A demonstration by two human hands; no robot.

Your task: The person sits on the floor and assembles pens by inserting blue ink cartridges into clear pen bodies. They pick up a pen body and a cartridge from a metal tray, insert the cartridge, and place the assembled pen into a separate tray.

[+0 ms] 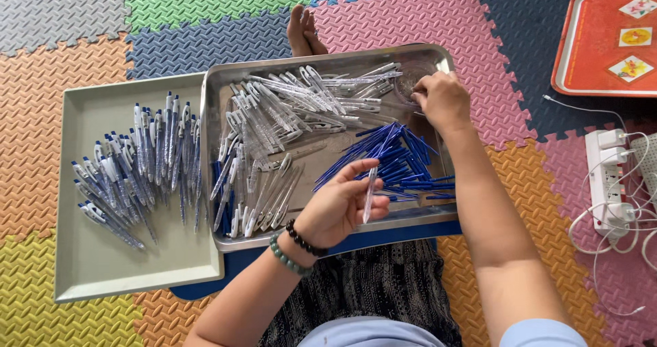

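My left hand [339,207] holds a clear pen barrel [369,195] upright over the near edge of a metal tray [328,234]. My right hand [443,99] reaches into a small clear bowl [409,80] at the tray's far right corner; its fingertips are hidden. Between the hands lies a pile of blue refills [400,159]. Several clear pen barrels [287,114] fill the tray's left and middle.
A grey tray [96,265] on the left holds several assembled blue-and-clear pens [137,165]. A red tray [602,39] lies at the far right, with a white power strip and cables [609,183] below it. Coloured foam floor mats surround everything. A foot [304,31] shows beyond the metal tray.
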